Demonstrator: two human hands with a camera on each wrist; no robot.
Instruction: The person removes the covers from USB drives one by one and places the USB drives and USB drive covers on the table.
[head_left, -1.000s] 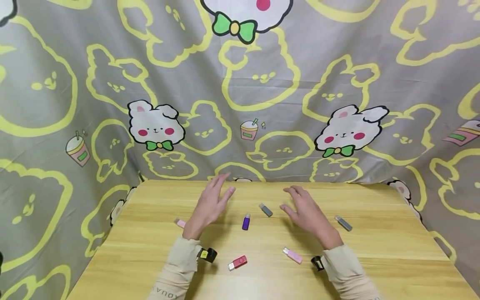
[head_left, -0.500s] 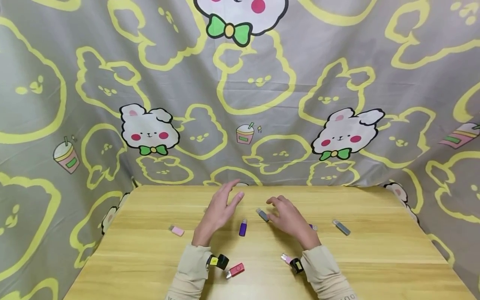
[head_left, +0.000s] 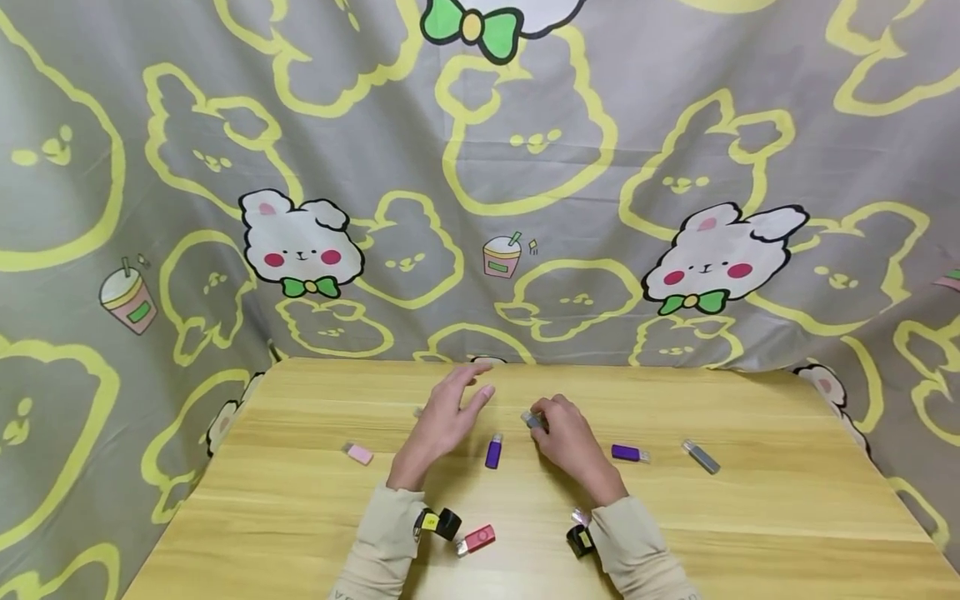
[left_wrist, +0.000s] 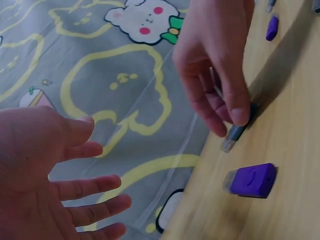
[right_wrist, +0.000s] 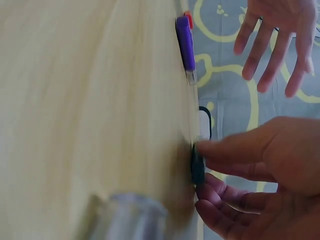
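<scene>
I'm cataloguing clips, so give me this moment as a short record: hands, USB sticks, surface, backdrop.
Right hand: thumb and fingers on a grey USB stick
Left hand: fingers spread, holding nothing
Between the hands: purple USB stick
Right side: second purple USB stick, second grey USB stick
Left side: pink USB stick
Nearer the person: red USB stick; metal tip, mostly hidden
Surface: wood-grain table
Backdrop: grey cartoon-print cloth
</scene>
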